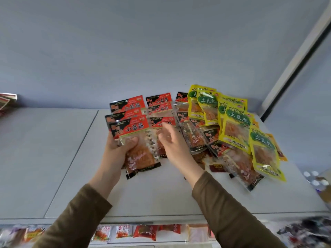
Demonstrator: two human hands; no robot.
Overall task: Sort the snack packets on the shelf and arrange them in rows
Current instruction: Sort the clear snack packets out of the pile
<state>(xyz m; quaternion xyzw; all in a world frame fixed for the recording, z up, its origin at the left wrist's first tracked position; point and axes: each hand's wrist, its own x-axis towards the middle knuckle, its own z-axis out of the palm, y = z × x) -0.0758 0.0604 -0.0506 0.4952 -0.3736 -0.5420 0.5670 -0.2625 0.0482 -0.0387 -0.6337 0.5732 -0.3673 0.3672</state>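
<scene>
White shelf top: the flat white shelf carries every packet; the red row is the landmark.
Yellow plastic packets: heaped yellow packets right of the red row, overlapping loose red ones; a tug could slide the heap.
Red row: red-and-black clear-windowed packets in the middle.
Left hand: grips a fanned stack of red packets left of the row; the stack could slip.
Right hand: fingers relaxed, empty, over the row's near end; may knock it askew.

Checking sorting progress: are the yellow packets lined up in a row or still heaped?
Heaped. The yellow packets overlap at differing angles, lying on red packets at the shelf's right.
</scene>
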